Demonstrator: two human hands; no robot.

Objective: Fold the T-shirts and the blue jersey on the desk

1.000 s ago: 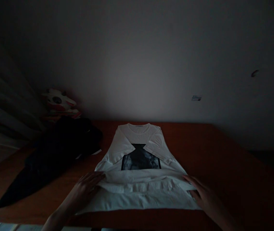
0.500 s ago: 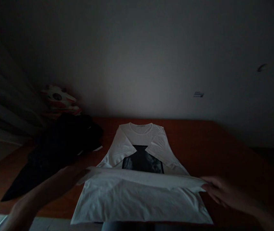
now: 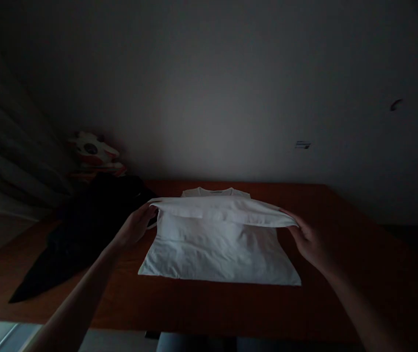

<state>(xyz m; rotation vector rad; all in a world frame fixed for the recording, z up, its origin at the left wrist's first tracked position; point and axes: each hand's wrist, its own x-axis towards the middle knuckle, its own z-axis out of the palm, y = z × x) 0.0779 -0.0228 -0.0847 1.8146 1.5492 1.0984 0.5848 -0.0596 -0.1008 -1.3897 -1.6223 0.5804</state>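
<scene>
While two hands [image 3: 135, 227] [image 3: 306, 239] grip | one white shirt [image 3: 220, 244] | fingers pinched on fold

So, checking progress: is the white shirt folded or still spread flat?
Partly folded: both hands hold the shirt's bottom half doubled up toward the collar.

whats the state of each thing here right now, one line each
white cotton t-shirt: lying on the table, bottom half lifted and carried toward the collar, partly folded
left hand: pinching the shirt's raised left corner
right hand: gripping the shirt's raised right corner
dark crumpled garment: heaped on the table, left of the shirt
red-and-white plush toy: sitting behind the dark garment, by the wall
reddish wooden table: bearing both garments
</scene>
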